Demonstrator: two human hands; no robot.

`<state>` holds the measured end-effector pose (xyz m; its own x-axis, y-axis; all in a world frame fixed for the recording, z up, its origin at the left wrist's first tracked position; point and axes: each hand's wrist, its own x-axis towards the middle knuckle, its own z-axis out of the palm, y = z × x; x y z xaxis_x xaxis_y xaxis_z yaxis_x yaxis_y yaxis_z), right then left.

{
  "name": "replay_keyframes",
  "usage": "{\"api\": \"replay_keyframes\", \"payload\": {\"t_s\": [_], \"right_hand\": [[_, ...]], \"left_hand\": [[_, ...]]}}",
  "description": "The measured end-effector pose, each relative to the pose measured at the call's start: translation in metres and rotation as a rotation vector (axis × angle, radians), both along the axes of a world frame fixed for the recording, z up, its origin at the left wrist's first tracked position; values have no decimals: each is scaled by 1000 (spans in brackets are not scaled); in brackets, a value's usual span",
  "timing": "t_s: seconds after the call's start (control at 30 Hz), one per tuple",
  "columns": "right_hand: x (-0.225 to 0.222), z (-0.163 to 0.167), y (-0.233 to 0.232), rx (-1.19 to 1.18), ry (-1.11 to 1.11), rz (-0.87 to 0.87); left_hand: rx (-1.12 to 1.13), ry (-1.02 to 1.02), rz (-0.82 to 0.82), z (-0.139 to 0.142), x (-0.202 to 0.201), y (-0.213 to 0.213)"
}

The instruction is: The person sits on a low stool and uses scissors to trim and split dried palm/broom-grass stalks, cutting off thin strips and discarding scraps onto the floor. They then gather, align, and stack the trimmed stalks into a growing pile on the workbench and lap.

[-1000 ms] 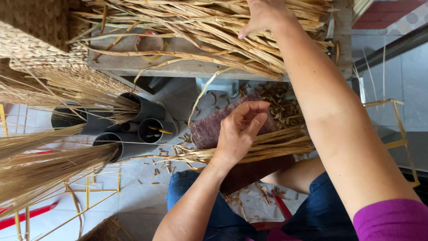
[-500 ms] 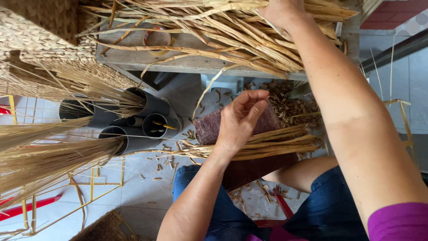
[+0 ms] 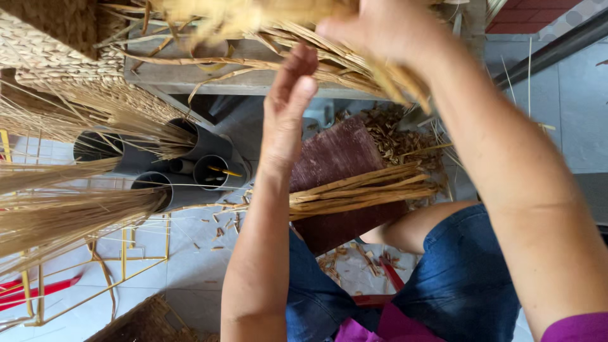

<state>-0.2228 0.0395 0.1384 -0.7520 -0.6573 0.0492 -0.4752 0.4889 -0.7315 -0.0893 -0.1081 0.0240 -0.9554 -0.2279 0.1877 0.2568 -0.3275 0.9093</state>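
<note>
Dried straw [image 3: 354, 60] was pinched in my right hand [image 3: 386, 28], fingers closed to keep strands gathered. My left hand [image 3: 288, 104], fingers open, rose beneath it. Below the straw lay a maroon board [image 3: 342, 158] and grey tubes [image 3: 190, 161].

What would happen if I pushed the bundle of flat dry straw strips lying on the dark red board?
The bundle of flat dry straw strips looks loose and untied, so it would probably scatter. The strips seem thin and light, likely bendy, and maybe brittle, judging by broken bits on the dark red board.

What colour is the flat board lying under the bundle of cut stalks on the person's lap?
Dark reddish-brown board, clearest in the head view, beneath the straw-coloured bundle.
</note>
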Motion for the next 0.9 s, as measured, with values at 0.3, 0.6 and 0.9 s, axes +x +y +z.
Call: {"api": "replay_keyframes", "payload": {"t_s": [0.3,0.6,0.9], "right_hand": [[96,-92,6,-349,248,197],[96,-179,48,-450,121,93],[103,-262,50,-403,-231,-134]], "left_hand": [[174,3,116,21,27,14],[-262,-23,-17,5,32,26],[-137,-135,-80,-34,38,45]]}}
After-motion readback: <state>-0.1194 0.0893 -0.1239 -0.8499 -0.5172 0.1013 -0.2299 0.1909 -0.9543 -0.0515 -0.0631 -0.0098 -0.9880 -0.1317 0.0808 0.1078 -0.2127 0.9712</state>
